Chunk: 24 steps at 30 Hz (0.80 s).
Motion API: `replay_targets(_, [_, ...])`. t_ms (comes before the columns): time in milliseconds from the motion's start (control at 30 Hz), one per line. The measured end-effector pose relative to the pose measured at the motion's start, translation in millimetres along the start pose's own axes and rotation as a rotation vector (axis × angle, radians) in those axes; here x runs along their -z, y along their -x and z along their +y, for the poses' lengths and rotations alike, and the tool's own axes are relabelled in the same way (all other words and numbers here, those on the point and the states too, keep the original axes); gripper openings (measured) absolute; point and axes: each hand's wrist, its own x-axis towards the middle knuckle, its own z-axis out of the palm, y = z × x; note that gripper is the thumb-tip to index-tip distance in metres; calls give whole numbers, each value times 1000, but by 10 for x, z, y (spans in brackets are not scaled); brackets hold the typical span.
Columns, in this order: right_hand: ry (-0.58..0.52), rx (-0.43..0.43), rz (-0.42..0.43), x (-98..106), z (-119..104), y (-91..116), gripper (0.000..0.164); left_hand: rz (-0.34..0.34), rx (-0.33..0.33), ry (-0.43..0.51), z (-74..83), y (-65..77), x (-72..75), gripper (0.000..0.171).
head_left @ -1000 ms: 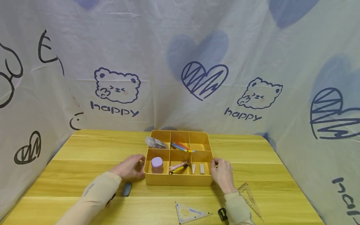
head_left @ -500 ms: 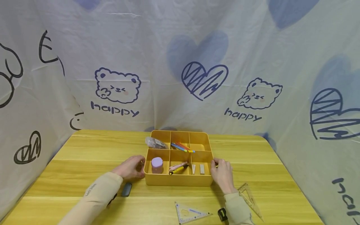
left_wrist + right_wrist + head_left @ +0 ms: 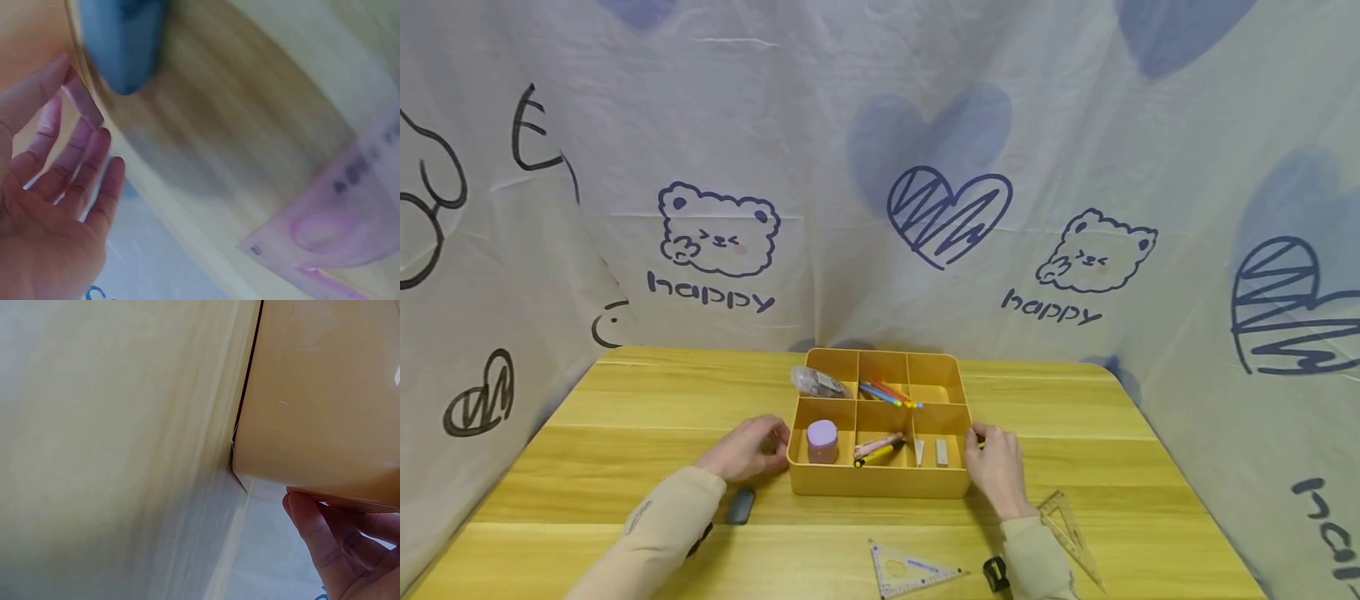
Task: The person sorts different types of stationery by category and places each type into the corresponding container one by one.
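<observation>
A yellow divided organizer tray point(image 3: 880, 480) stands on the table between my two hands. At its left wall my left hand point(image 3: 748, 448) rests with loosely bent fingers; in the left wrist view its fingertips point(image 3: 100, 137) are close to the tray's side. My right hand point(image 3: 997, 467) touches the right wall, and the right wrist view shows its fingertips against the tray's outer side point(image 3: 319, 412). Inside the front row are a purple-lidded jar point(image 3: 822, 442), pink and yellow pens point(image 3: 877, 452) and small white pieces point(image 3: 942, 452). Coloured pens point(image 3: 889, 394) and a clear wrapped packet point(image 3: 818, 382) lie behind.
A small dark grey-blue object point(image 3: 741, 506) lies beside my left wrist. In front are a clear set square point(image 3: 913, 572) and a small black object point(image 3: 996, 573). Another set square point(image 3: 1069, 537) lies right of my right wrist. A printed cloth point(image 3: 850, 275) hangs behind the table.
The whole head view has shifted slightly to the right. Both hands keep their places at the tray's sides, and the tray's contents look the same.
</observation>
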Motion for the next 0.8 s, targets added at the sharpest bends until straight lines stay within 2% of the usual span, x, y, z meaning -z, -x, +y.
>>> replay_targets(100, [-4,5,0,7,0,2,25,43,45,-9,54,12,9,15])
replay_targets(267, [7,7,13,2,1,0,23,126,172,31,178,48,58,11])
replay_targets(433, [8,-2,17,-5,14,-3,24,219,271,62,302,118,127,26])
replay_targets(600, [0,-10,16,-2,25,-3,25,290,321,56,391,175,164,39])
replay_targets(800, [-13,-5,20,-8,24,-2,25,352,339,25,469,238,173,44])
